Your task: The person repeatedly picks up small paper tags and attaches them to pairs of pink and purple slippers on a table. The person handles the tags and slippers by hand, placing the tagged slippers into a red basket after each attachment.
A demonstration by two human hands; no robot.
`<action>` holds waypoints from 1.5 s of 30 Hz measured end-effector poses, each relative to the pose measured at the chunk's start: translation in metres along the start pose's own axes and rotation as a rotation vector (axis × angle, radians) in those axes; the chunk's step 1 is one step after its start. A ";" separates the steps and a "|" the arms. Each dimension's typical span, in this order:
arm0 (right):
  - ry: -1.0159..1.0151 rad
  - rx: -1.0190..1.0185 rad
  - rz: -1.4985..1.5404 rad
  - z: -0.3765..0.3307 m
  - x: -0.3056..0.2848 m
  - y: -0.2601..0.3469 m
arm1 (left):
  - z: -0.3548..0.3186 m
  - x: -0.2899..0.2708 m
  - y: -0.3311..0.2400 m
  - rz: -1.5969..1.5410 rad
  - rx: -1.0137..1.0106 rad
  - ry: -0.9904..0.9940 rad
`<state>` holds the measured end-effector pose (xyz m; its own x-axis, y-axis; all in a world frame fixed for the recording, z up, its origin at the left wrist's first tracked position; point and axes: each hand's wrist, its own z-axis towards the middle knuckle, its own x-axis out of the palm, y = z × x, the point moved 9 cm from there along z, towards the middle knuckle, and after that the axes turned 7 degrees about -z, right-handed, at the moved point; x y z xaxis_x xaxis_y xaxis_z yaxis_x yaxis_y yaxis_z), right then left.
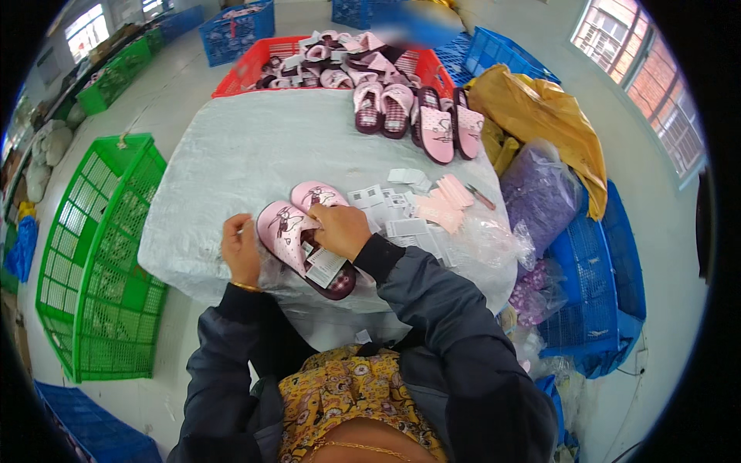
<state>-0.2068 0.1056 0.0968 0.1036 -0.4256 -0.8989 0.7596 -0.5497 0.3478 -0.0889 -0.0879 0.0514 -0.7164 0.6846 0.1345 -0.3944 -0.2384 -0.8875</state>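
Workshop, slippers heaped in red crate, green crate.

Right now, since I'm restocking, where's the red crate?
In the head view, the red crate sits at the top, just left of centre, at the far edge of the table, beyond the slipper at the right hand.

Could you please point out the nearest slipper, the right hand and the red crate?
Nearest slipper [283, 232], head view: pink upper.
Right hand [344, 230], head view: back of hand.
Red crate [241, 72], head view: left wall.
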 end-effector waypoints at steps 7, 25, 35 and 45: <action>-0.146 0.044 -0.001 0.057 -0.118 -0.072 | -0.014 -0.022 0.022 0.175 -0.041 -0.006; -0.148 0.253 -0.364 0.168 -0.150 -0.346 | -0.020 -0.013 0.014 0.120 -0.061 0.039; 0.265 0.208 -0.387 0.259 0.008 -0.341 | -0.023 -0.014 0.012 0.137 -0.110 0.047; -0.347 0.076 -0.682 0.257 -0.022 -0.287 | -0.024 -0.012 0.008 0.135 -0.054 0.060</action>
<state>-0.5924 0.0878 0.0851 -0.5891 -0.1686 -0.7902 0.5350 -0.8143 -0.2251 -0.0698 -0.0815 0.0322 -0.7248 0.6888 -0.0131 -0.2638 -0.2950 -0.9184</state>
